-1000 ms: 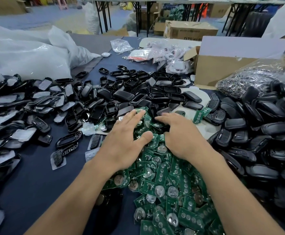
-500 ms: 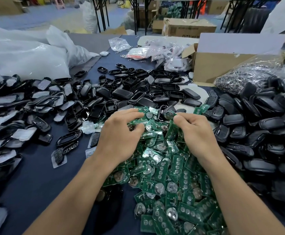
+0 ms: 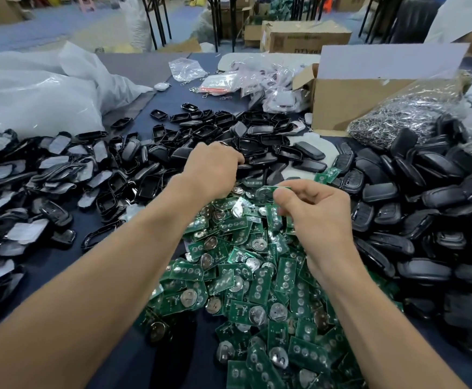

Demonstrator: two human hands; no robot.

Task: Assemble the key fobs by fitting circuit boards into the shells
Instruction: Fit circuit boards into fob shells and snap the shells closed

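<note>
Navy table (image 3: 49, 268) under shells (image 3: 425, 209), blue floor (image 3: 47, 29)

Dark blue table (image 3: 47, 259): green circuit boards (image 3: 246, 290) heaped centre, black shells (image 3: 425, 206) around, cardboard box (image 3: 355, 102), white bags (image 3: 33, 94) far left.

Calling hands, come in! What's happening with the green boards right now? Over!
Right hand pinches one circuit board above the green pile. Left hand down among the black shells, grip hidden. Nothing seen in the way.
</note>
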